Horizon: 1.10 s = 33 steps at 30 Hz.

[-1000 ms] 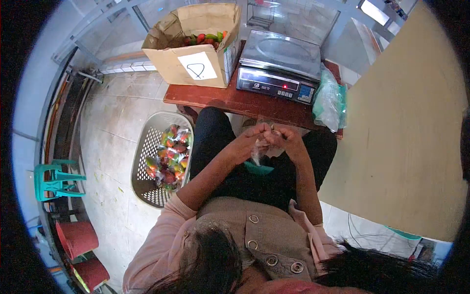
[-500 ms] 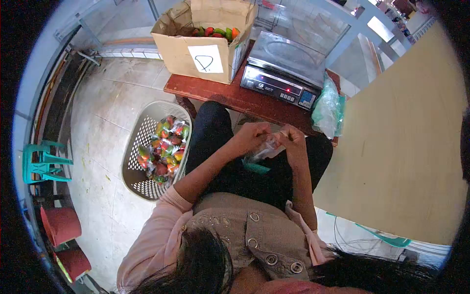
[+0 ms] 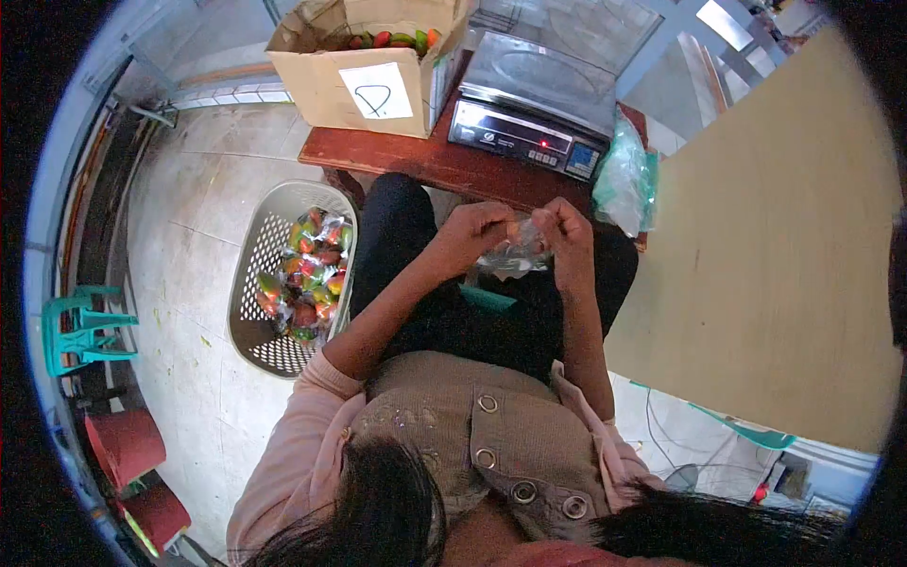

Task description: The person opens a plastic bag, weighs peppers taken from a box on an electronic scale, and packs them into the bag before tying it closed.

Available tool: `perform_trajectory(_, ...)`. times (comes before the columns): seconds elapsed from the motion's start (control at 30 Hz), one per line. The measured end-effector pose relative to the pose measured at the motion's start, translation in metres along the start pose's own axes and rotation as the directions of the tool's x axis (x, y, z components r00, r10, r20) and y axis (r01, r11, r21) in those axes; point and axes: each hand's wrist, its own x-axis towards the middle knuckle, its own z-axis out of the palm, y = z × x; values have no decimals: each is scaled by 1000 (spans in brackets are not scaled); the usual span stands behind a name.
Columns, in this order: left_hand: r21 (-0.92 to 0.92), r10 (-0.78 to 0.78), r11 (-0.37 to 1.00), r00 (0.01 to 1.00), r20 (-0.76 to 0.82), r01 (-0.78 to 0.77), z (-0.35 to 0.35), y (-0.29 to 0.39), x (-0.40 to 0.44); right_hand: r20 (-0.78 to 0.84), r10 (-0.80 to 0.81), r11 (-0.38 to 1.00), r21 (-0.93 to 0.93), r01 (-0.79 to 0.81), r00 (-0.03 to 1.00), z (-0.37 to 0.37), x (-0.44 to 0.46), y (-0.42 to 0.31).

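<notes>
Above my lap, a clear plastic bag is stretched between my two hands. My left hand pinches one side of its upper edge, and my right hand pinches the other. Whether anything lies inside the bag I cannot make out. Below it, a green piece rests on my lap. On the floor to my left stands a beige perforated basket holding several clear-wrapped packs of red, green and yellow produce.
A red-brown bench ahead bears a cardboard box with loose red and green produce, a digital scale and a bundle of plastic bags. A pale wooden board is on my right. A green stool stands far left.
Both hands stay pinched on the bag, which now appears spread wider and fuller between them. The whole view has shifted slightly, moving the bench and basket up and left.
</notes>
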Motion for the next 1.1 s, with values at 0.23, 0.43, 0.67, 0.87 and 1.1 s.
perform_trajectory(0.23, -80, 77, 993, 991, -108, -85, 2, 15, 2, -139, 53, 981, 192, -25, 989, 1, -2, -5)
perform_trajectory(0.43, -97, 33, 994, 995, -90, -42, 0, 15, 1, -225, 4, 981, 190, 40, 974, -5, -3, -4)
perform_trajectory(0.67, -259, -43, 966, 996, -76, 22, -3, 27, -1, -197, -63, 965, 236, 110, 978, -4, -3, -15)
perform_trajectory(0.87, -320, -80, 944, 997, 7, 78, -3, 23, -2, 2, -80, 992, 93, 80, 997, -8, -5, 2)
perform_trajectory(1.1, -400, -28, 917, 998, -48, 6, 11, 36, 1, -43, -85, 992, -98, 81, 995, -7, -8, -3)
